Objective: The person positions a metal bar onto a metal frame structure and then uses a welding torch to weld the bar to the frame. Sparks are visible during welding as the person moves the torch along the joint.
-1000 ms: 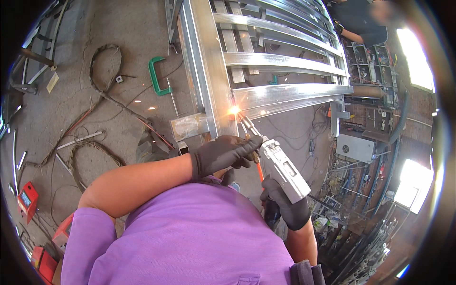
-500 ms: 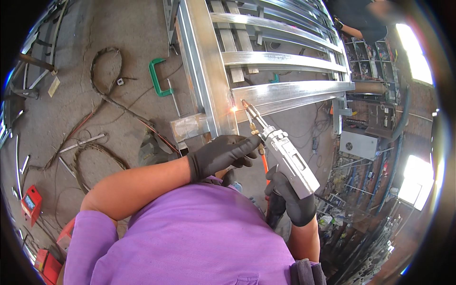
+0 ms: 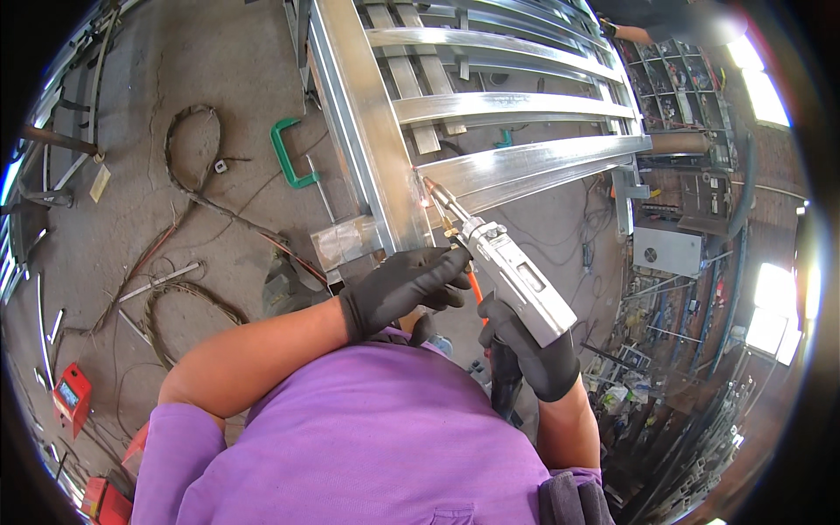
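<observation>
A silver welding gun (image 3: 523,282) slants up and left, its copper-coloured tip against the corner where a wide rail (image 3: 534,171) meets the upright tube (image 3: 367,105) of a metal frame. A small glow shows beside the tip. My right hand (image 3: 534,354), in a black glove, is wrapped round the gun's rear underside. My left hand (image 3: 407,289), gloved too, pinches by the brass fitting (image 3: 452,236) of the wire feed under the nozzle. Its fingertips partly hide that fitting. From there an orange hose (image 3: 475,287) runs down between my hands.
A green C-clamp (image 3: 285,157) lies left of the frame. Cables (image 3: 210,192) loop across the floor, near a red machine (image 3: 72,395). Shelving (image 3: 678,87) and a pale box (image 3: 667,252) stand on the right. Part of another person (image 3: 634,33) shows at the far right.
The gun's tip has moved left, closer to the corner of the joint. The bright spark has dimmed to a small glow. Both hands keep their hold, and the whole view has shifted slightly.
</observation>
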Demonstrator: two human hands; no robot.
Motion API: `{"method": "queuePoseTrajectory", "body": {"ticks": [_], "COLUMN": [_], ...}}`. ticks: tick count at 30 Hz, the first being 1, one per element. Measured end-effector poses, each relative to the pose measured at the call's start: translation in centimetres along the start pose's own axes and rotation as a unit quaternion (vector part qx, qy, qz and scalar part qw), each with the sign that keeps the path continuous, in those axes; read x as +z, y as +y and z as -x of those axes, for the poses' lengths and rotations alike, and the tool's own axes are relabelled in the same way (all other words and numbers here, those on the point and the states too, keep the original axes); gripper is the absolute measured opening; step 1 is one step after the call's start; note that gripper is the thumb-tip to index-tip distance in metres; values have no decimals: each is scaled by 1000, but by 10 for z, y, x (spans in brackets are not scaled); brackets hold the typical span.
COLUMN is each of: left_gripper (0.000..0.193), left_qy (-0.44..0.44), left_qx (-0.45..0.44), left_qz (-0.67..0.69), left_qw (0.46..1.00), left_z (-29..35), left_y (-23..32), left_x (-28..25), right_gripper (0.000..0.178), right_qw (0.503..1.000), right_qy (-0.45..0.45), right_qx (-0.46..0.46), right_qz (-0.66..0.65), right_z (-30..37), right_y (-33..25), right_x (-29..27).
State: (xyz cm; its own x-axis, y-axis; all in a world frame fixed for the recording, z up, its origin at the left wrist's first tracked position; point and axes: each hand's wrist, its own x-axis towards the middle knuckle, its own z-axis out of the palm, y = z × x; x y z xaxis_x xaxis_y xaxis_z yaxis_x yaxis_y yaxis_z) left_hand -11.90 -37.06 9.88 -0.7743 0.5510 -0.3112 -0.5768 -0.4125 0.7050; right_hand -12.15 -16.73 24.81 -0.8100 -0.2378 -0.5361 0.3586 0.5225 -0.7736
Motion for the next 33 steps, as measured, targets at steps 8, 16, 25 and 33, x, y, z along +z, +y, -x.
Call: {"method": "queuePoseTrajectory", "body": {"ticks": [8,16,25,33], "left_gripper": [71,67,68,77], "left_qy": [19,-2,12,0], "left_qx": [6,-18,-1,-20], "left_qz": [19,26,44,13], "left_qw": [1000,999,999,1000], "left_z": [4,4,5,7], "left_y": [2,4,2,8], "left_x": [11,12,14,13], "right_gripper": [21,23,25,21], "right_qw": [1000,1000,1000,999], "right_qy": [14,8,11,13], "right_qx": [4,12,22,8], "right_qz": [-3,21,12,32], "right_z": [-2,-4,-4,-3], "right_y": [1,-1,3,-2], "right_x": [3,0,-2,-1]}}
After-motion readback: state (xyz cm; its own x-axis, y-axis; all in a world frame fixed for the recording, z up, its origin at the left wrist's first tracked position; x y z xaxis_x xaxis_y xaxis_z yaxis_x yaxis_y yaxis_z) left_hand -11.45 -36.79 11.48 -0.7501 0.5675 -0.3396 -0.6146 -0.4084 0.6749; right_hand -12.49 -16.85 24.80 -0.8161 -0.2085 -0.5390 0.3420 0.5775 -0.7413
